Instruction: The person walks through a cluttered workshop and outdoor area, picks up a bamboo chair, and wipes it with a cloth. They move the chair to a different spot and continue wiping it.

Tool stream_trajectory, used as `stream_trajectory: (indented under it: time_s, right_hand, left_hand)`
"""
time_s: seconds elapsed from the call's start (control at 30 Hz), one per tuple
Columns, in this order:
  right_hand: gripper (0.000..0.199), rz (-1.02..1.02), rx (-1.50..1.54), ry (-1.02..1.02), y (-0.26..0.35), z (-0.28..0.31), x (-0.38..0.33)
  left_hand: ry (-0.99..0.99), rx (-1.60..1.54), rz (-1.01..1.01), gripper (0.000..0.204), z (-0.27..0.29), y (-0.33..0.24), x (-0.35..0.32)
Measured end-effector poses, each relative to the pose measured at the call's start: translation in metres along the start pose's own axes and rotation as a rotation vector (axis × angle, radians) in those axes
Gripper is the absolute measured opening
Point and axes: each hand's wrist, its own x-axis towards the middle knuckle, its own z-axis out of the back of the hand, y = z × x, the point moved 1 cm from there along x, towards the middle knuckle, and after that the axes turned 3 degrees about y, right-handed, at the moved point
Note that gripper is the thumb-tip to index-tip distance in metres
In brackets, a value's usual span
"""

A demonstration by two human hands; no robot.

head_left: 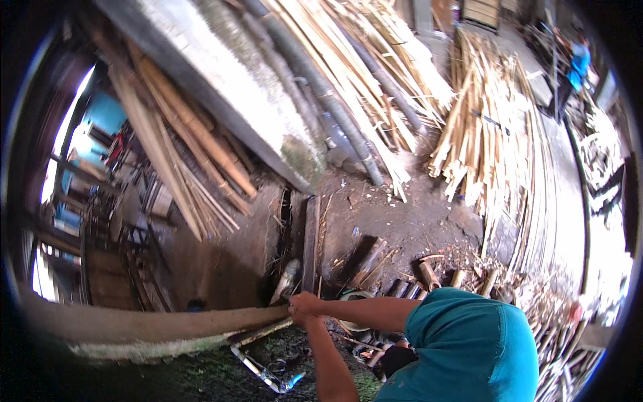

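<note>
My two hands meet low in the middle of the head view, beside the end of a low concrete wall. My right hand comes in from the right below a teal sleeve. Partly covered by it, my left hand is at the end of a bare forearm rising from the lower edge. The fingers of both look closed; what they hold, if anything, is hidden. A dark narrow board runs away from me, its near end meeting my hands. Whether they grip it, I cannot tell. Beside it lies a short pale log.
Long split bamboo strips lie in piles, with bamboo poles leaning nearby. Cut bamboo pieces and a round container are close on my right. A pipe lies below the wall. A person in blue stands far right.
</note>
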Motion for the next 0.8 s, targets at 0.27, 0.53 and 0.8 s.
stream_trajectory:
  time_s: [0.27, 0.53, 0.8]
  right_hand:
    - [0.023, 0.034, -0.030, 0.288, -0.028, 0.026, 0.001]
    - [0.031, -0.640, -0.122, 0.301, -0.165, 0.139, -0.174]
    - [0.032, -1.453, 0.603, 0.016, -0.277, 0.103, -0.556]
  left_hand:
    - [0.029, 0.319, -0.015, 0.050, 0.019, -0.015, 0.014]
    - [-0.306, 1.245, -0.118, 0.046, 0.019, -0.002, -0.067]
    - [-0.039, 1.425, 0.214, 0.041, 0.094, 0.061, -0.074]
